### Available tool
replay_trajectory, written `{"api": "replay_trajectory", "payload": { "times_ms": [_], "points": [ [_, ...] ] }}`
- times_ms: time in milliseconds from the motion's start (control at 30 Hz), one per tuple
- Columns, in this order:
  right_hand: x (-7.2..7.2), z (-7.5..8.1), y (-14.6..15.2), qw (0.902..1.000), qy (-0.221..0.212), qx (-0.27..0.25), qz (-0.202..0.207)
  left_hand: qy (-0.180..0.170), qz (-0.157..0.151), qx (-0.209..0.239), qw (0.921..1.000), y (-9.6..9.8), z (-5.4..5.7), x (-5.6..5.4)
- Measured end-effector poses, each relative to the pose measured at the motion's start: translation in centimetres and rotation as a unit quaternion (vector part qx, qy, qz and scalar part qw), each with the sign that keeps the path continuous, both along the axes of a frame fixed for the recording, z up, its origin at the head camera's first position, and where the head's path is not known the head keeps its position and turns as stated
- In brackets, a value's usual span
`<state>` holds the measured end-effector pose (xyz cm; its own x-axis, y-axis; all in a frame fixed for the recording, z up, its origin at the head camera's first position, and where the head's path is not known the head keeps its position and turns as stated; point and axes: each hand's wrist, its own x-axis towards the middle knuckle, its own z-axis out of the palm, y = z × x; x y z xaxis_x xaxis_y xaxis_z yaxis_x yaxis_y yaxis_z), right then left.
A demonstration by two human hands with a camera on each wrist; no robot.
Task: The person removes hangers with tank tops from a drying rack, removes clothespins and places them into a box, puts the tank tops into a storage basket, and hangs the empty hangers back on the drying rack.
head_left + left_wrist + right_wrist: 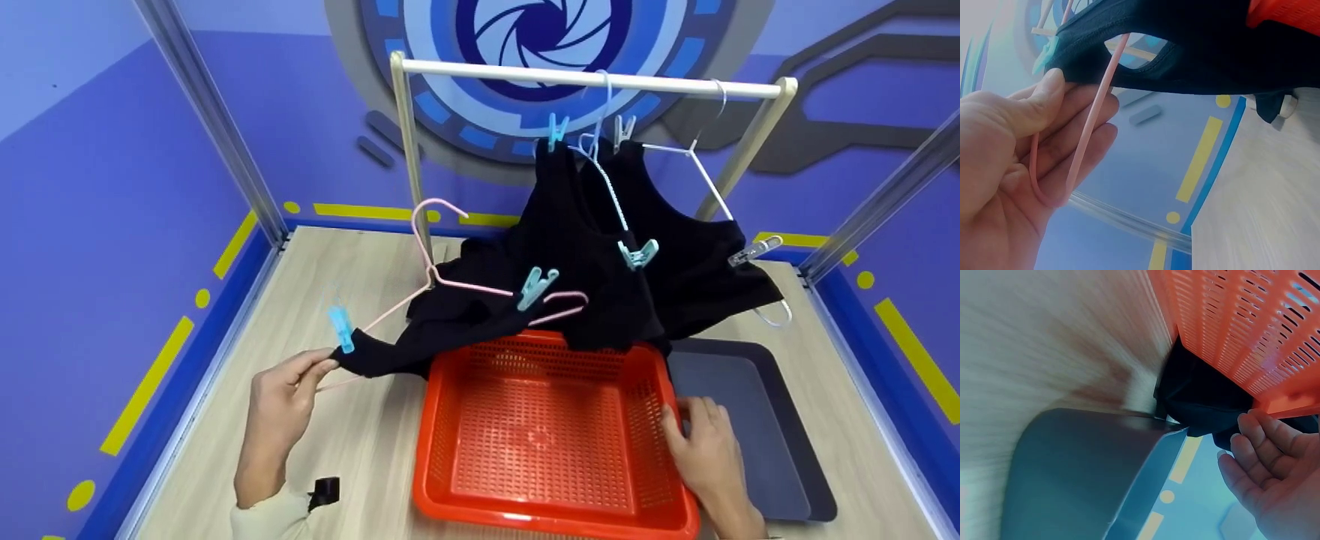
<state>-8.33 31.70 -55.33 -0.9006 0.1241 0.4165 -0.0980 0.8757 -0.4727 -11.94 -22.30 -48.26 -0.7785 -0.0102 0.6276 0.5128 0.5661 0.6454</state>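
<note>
My left hand [281,401] pinches the shoulder strap of a black sleeveless top [450,334] between thumb and fingers. Through that strap runs a pink hanger [469,286]; its looped end lies across my left palm in the left wrist view. A bright blue clothespin [340,328] is clipped on the held strap, and a pale teal clothespin [538,289] sits at the other strap. My right hand [709,450] holds the right rim of a red plastic basket [525,517], thumb over the inner side, fingers outside. In the right wrist view those fingers are slightly bent; the thumb is hidden.
Behind the basket stands a rack [510,71] with two more black tops [559,195] on a blue hanger [611,187] and a white hanger [709,176], pinned with clothespins. A grey tray [750,435] lies right of the basket. Panelled walls enclose the table [360,465].
</note>
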Motion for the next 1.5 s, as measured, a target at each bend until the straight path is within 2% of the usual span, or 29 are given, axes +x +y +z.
{"api": "replay_trajectory", "payload": {
  "times_ms": [267, 433, 667, 1033, 1300, 1500],
  "points": [
    [0.0, 0.0, 0.0, 0.9999, 0.012, 0.001, 0.000, 0.005, 0.008, -0.003, 1.0000, -1.0, -0.6, 0.8],
    [0.0, 0.0, 0.0, 0.9999, 0.014, 0.002, 0.003, 0.013, 0.004, -0.003, 0.9999, -1.5, -0.8, 1.1],
    [0.0, -0.1, 0.0, 1.0000, 0.008, -0.001, 0.001, 0.007, -0.002, -0.009, 0.9999, -1.8, -1.4, 1.5],
    [0.0, 0.0, 0.0, 1.0000, 0.007, -0.002, 0.001, 0.027, -0.050, 0.010, 0.9983, -1.0, -2.3, 1.6],
    [0.1, 0.1, -0.1, 0.9999, -0.008, -0.005, -0.007, 0.043, -0.095, 0.038, 0.9938, 0.9, -2.6, 1.0],
    [0.2, 0.0, -0.1, 0.9998, -0.011, -0.005, -0.014, 0.063, -0.114, 0.057, 0.9898, 2.5, -2.7, 0.1]
  ]
}}
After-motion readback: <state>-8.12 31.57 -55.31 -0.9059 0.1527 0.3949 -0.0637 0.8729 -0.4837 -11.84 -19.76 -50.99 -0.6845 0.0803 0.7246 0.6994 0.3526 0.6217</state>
